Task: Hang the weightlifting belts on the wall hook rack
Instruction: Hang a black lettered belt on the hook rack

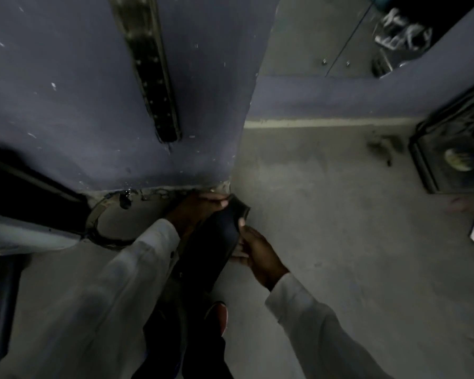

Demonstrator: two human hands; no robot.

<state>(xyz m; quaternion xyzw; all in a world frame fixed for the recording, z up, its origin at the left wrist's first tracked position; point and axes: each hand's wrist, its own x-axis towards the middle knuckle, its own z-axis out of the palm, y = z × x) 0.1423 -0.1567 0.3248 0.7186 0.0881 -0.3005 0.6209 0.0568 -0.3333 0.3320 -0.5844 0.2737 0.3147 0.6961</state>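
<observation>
Belt [216,242]: dark, wide, held low over the floor [326,214] near the wall [66,105] corner.
Left hand [197,212]: at the belt's upper end by the wall base; fingers closed on it.
Right hand [257,253]: fingers grip the belt's right edge.
Second belt [159,77]: hangs flat against the wall above.
Shoe [218,315]: red, below the belt.

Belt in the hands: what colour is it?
Black, or very dark, in this dim light. The head view shows the belt held by both hands.
</observation>
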